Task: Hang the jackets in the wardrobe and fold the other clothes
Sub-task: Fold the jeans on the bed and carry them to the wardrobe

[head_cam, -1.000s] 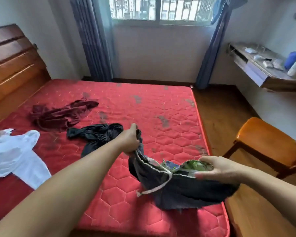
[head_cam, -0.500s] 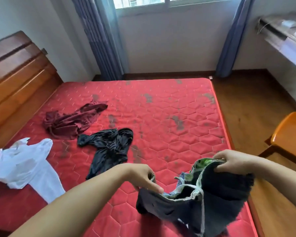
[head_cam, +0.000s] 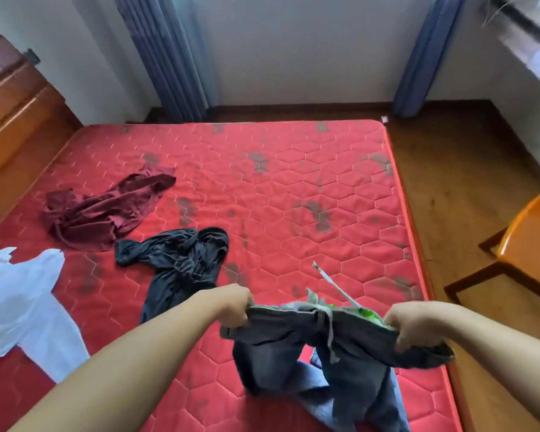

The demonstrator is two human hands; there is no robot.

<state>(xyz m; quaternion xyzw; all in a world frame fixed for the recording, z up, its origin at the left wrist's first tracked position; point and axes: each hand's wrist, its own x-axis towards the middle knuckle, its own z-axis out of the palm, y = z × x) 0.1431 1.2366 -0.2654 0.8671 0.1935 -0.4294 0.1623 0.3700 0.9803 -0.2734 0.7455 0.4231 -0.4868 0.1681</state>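
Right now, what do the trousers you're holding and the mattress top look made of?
Trousers: apparently denim, a matte grey-blue, with a frayed edge near the right hand and a pale drawcord. Mattress: red fabric stitched in hexagons, slightly shiny, with dark smudges.

Red mattress [head_cam: 293,188] under scattered clothes [head_cam: 175,260]

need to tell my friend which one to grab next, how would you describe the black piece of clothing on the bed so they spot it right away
Start at the red quilted mattress and look at its near left part, where three loose garments lie. The black garment is the crumpled one closest to the middle, just beyond the left hand. It lies between the maroon garment behind it and the white garment at the left edge; it is the only black one.
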